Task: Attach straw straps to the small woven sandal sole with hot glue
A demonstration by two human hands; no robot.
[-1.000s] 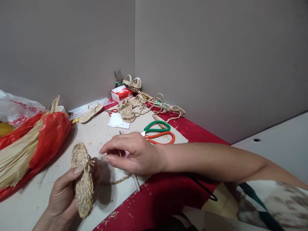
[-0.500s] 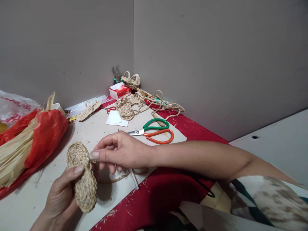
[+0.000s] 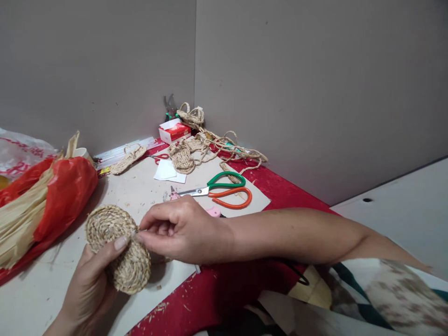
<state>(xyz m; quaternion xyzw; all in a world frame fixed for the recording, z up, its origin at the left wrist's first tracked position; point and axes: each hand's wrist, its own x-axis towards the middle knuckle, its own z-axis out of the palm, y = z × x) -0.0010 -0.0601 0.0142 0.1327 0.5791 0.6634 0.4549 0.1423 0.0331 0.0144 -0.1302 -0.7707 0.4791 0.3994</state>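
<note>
A woven straw piece (image 3: 108, 226), made of two coiled rounds joined at a narrow middle, is held above the pale board. My left hand (image 3: 93, 275) grips it from below, the thumb pressed on its front near the join. Thumb and fingertips of my right hand (image 3: 185, 228) are pinched together at the right edge of the join; what they hold there is too small to make out. Beyond my right hand lie scissors (image 3: 201, 191) with one green and one orange handle loop. Part of a pink object (image 3: 214, 212) shows behind my right wrist.
Dried straw (image 3: 26, 210) in a red plastic bag (image 3: 75, 186) lies at left. Toward the wall corner are braided cord (image 3: 241, 151), a woven piece (image 3: 182, 156), a red and white box (image 3: 175, 130), pruning shears (image 3: 170, 109) and white paper (image 3: 168, 171).
The woven piece has turned so its face shows more fully. My right hand has closed into a tighter pinch at its edge, and the pink object has come into view.
</note>
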